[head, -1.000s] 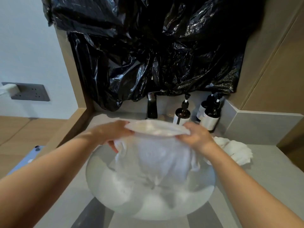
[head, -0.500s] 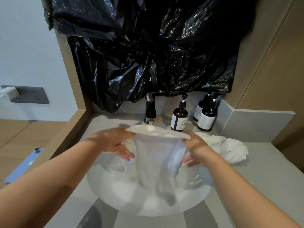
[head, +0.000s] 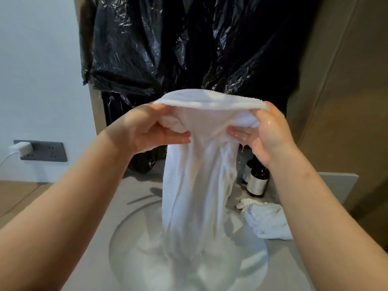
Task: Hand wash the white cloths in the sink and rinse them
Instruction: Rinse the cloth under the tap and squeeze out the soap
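Observation:
A wet white cloth (head: 197, 181) hangs stretched between both hands high above the round white sink (head: 126, 248), its lower end reaching down into the basin. My left hand (head: 147, 129) grips the cloth's top edge on the left, thumb over the fabric. On the right, my right hand (head: 264, 133) pinches the other top corner, its wet fingers pointing inward. A second white cloth (head: 266, 219) lies crumpled on the counter right of the sink.
Dark pump bottles (head: 257, 181) stand behind the sink, partly hidden by the hanging cloth. Black plastic sheeting (head: 189, 49) covers the wall ahead. A grey socket strip with a white plug (head: 39, 151) sits on the left wall. The grey counter (head: 294, 259) surrounds the basin.
Both hands have lifted the cloth well up out of the sink, and it now hangs long and stretched. The tap is now hidden behind it.

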Available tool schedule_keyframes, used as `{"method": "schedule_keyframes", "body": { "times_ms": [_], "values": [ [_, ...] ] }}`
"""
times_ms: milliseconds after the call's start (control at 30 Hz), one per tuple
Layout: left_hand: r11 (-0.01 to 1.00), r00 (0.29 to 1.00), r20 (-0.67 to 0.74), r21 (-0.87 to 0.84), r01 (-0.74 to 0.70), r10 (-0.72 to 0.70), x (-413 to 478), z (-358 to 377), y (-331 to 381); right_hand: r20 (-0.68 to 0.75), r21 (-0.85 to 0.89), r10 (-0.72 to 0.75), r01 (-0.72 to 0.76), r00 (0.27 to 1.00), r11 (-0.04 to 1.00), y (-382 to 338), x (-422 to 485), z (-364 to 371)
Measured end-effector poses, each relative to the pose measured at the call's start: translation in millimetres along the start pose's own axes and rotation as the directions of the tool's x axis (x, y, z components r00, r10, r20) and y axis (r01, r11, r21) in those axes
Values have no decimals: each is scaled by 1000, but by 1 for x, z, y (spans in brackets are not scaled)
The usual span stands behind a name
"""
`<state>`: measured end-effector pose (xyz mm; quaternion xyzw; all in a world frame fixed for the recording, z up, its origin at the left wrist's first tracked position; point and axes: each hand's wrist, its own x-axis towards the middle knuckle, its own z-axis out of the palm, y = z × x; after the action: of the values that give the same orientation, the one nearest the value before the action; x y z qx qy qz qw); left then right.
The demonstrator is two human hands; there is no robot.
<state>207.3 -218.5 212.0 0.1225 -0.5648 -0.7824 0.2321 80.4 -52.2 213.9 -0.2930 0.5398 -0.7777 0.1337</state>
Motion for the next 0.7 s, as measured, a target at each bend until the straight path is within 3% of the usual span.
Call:
{"method": "schedule_keyframes", "body": {
  "times_ms": [167, 400, 567, 700],
  "values": [
    [984, 984, -3, 29, -177, 177, -4, 19, 46, 27, 53, -156, 154, 987, 987, -52, 5, 19],
    [969, 969, 38, 19, -246, 245, -5, 24, 70, 64, 57, -270, 267, 961, 962, -82, 9, 28],
    [999, 1000, 15, 36, -23, 23, 3, 7, 28, 38, -250, -160, 164, 986, 954, -43, 14, 6],
    [962, 966, 67, 131, 238, -248, 17, -24, -28, -12, -414, 129, -122, 992, 902, 23, 20, -21]
  ]
}}
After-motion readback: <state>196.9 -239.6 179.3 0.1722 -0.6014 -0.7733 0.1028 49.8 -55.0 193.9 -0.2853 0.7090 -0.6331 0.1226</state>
